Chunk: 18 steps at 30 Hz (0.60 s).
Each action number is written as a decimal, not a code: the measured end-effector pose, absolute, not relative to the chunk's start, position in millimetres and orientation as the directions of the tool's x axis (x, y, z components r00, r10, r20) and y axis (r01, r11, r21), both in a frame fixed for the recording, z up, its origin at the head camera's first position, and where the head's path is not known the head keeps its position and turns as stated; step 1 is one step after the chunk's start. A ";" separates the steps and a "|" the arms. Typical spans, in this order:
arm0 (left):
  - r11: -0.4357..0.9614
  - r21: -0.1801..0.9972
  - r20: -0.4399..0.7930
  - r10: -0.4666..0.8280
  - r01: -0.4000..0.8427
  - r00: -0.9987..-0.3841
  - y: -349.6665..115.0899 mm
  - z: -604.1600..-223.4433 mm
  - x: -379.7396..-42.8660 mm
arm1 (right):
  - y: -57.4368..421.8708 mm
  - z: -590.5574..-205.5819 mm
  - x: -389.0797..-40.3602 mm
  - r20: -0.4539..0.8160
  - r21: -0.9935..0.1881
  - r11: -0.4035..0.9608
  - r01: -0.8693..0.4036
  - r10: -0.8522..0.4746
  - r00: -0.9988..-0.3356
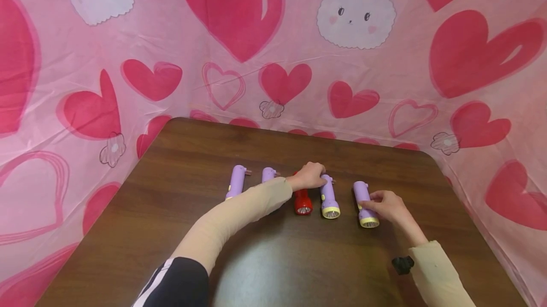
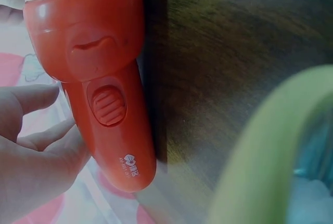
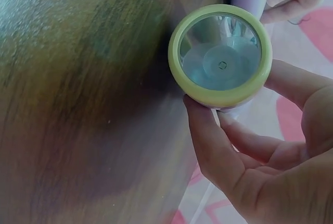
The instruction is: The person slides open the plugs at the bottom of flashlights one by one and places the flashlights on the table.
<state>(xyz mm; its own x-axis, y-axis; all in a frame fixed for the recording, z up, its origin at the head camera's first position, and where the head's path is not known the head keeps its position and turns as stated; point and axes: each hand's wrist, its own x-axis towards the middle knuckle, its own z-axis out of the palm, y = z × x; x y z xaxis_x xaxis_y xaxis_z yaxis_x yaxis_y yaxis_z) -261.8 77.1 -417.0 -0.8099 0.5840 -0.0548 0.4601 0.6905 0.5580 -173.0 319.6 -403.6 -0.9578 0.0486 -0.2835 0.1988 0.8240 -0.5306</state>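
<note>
Several flashlights lie in a row on the brown table. My left hand (image 1: 309,175) reaches across a red flashlight (image 1: 303,201) and holds the back end of a purple flashlight (image 1: 328,195) with a yellow rim. In the left wrist view the red flashlight (image 2: 106,78), with its ridged switch, partly hides the fingers of that hand (image 2: 41,151). My right hand (image 1: 388,206) pinches the rightmost purple flashlight (image 1: 361,196) between thumb and fingers. Its yellow-rimmed lens (image 3: 222,60) faces the right wrist camera, and the right hand (image 3: 270,156) is around its side.
Two more purple flashlights, one at far left (image 1: 237,181) and one beside it (image 1: 268,174), are partly covered by my left sleeve (image 1: 239,216). A pink cloth (image 1: 239,83) with hearts and rabbits hangs behind the table (image 1: 299,269).
</note>
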 end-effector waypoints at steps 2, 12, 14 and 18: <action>0.686 0.554 -0.038 0.586 0.471 -0.809 76.3 -415.4 -261.9 | 318.3 -401.6 -173.0 -0.274 -0.533 0.823 0.197 0.053 -0.960; 0.661 0.557 0.088 0.556 0.504 -0.827 75.9 -413.7 -265.6 | 310.0 -395.2 -170.7 -0.198 -0.534 0.832 0.149 0.048 -0.979; 0.649 0.561 0.110 0.557 0.514 -0.823 75.9 -412.3 -264.6 | 308.0 -394.2 -170.0 -0.188 -0.539 0.830 0.140 0.044 -0.981; 0.628 0.579 0.133 0.556 0.520 -0.820 76.5 -407.4 -262.1 | 304.0 -391.4 -168.6 -0.168 -0.550 0.826 0.121 0.033 -0.985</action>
